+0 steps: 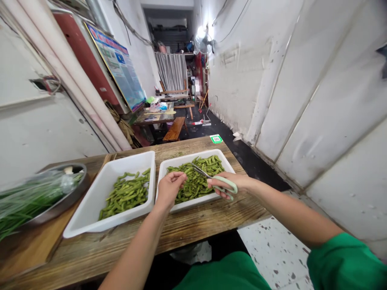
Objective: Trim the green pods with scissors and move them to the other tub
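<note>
Your left hand point(169, 190) pinches its fingertips together, on what you cannot tell; your right hand point(235, 178), gripping green-handled scissors point(225, 180), hides some edamame pods point(193, 184) in the centre's right white tray point(196, 202); the left white tray point(98, 191) holds more; bagged greens point(33, 205) overrun frame left.

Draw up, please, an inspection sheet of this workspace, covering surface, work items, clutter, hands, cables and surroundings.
Surface: wooden table, with a code card at its far edge.
Work items: left tray and right tray, both holding green pods; scissors.
Clutter: bowl of greens, partly under clear plastic, and a board, left of the trays.
Hands: left hand pinched, contents unclear; right hand holds the scissors.
Cables: wires run along the left wall, high up.
Surroundings: bench and fan beyond the table.
</note>
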Action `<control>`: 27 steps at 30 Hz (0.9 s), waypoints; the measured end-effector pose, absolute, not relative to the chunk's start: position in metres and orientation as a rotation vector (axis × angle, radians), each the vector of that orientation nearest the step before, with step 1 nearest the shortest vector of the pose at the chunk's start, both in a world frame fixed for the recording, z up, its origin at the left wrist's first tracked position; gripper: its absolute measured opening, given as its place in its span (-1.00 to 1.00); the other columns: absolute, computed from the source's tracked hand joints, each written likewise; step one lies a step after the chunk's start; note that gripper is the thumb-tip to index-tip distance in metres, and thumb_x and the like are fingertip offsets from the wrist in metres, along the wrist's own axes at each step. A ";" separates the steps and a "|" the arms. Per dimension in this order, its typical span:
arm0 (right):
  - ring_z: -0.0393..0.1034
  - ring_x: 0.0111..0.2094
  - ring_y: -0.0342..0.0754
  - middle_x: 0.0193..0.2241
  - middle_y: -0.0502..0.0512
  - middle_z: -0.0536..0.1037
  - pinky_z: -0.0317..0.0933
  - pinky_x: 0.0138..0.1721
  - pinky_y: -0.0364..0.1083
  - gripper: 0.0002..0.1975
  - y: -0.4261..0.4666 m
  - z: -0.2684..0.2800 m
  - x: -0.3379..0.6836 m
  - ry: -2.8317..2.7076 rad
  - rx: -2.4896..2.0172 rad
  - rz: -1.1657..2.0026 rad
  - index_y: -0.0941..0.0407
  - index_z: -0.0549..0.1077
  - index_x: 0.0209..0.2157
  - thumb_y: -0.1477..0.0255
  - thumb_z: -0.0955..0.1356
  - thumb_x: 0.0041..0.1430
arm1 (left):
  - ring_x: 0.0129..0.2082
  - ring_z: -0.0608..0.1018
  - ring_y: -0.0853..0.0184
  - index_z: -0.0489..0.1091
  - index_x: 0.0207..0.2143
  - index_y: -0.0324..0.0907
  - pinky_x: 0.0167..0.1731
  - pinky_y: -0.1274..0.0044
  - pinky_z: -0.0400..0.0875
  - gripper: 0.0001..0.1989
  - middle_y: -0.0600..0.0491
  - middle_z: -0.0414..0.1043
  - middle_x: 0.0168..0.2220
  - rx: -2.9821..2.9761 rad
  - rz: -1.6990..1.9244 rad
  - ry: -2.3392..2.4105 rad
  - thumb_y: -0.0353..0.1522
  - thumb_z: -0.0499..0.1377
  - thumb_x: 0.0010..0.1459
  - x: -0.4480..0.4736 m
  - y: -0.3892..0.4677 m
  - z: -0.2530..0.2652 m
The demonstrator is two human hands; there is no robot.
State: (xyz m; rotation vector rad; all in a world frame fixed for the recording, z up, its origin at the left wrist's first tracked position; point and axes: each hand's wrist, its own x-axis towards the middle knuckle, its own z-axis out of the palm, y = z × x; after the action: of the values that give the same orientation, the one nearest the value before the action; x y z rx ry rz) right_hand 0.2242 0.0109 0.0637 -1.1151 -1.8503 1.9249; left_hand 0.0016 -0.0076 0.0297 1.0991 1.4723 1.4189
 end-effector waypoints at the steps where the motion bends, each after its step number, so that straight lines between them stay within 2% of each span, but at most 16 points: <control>1: 0.14 -0.78 -0.27 -0.70 -0.13 0.30 0.05 -0.80 -0.27 -0.53 0.010 0.064 0.222 -1.840 -1.138 1.919 0.18 0.33 -0.34 0.01 0.30 0.03 | -0.52 0.43 0.40 0.42 -0.44 -0.26 -0.50 0.58 0.26 -0.68 0.03 0.46 -0.52 1.056 1.444 1.440 -0.22 0.32 -0.22 0.007 -0.011 0.030; 11: 0.13 -0.80 -0.29 -0.69 -0.14 0.31 0.04 -0.83 -0.27 -0.49 0.004 0.066 0.215 -1.795 -1.161 1.931 0.17 0.33 -0.36 -0.03 0.31 -0.02 | -0.59 0.42 0.45 0.40 -0.51 -0.26 -0.53 0.60 0.27 -0.66 0.02 0.48 -0.55 0.878 1.387 1.311 -0.23 0.37 -0.30 0.027 -0.024 0.030; 16: 0.08 -0.82 -0.30 -0.75 -0.16 0.25 0.01 -0.86 -0.27 -0.52 0.006 0.064 0.217 -1.859 -1.300 1.832 0.17 0.34 -0.48 -0.01 0.36 -0.08 | -0.64 0.37 0.49 0.39 -0.56 -0.26 -0.60 0.63 0.20 -0.72 0.07 0.42 -0.62 0.802 1.350 1.326 -0.27 0.35 -0.30 0.026 -0.023 0.026; 21: 0.08 -0.82 -0.29 -0.79 -0.14 0.23 0.01 -0.83 -0.27 -0.48 0.012 0.060 0.227 -2.062 -1.289 1.780 0.15 0.24 -0.61 -0.04 0.35 -0.09 | -0.69 0.25 0.52 0.47 -0.45 -0.25 -0.64 0.64 0.13 -0.77 0.20 0.28 -0.69 1.015 1.405 1.481 -0.35 0.32 -0.26 0.011 -0.016 0.020; 25: 0.11 -0.75 -0.28 -0.73 -0.14 0.24 0.06 -0.74 -0.25 -0.50 0.012 0.069 0.232 -2.179 -1.204 1.682 0.14 0.23 -0.55 -0.05 0.32 -0.06 | -0.57 0.37 0.47 0.47 -0.43 -0.25 -0.55 0.62 0.26 -0.69 0.10 0.40 -0.53 0.995 1.385 1.385 -0.26 0.34 -0.25 0.006 -0.016 0.023; 27: 0.16 -0.67 -0.24 -0.67 -0.12 0.26 0.08 -0.67 -0.23 -0.52 0.009 0.073 0.231 -2.294 -1.160 1.511 0.15 0.29 -0.48 -0.03 0.32 -0.04 | -0.47 0.45 0.40 0.45 -0.39 -0.23 -0.49 0.59 0.34 -0.65 0.06 0.43 -0.44 0.976 1.371 1.292 -0.21 0.33 -0.24 0.008 -0.017 0.025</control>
State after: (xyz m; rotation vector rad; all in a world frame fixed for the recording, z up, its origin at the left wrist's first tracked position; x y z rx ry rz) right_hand 0.2309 0.0094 0.0729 -1.1601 -2.2944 1.5115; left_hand 0.0078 -0.0171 0.0252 0.9761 1.2922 1.3712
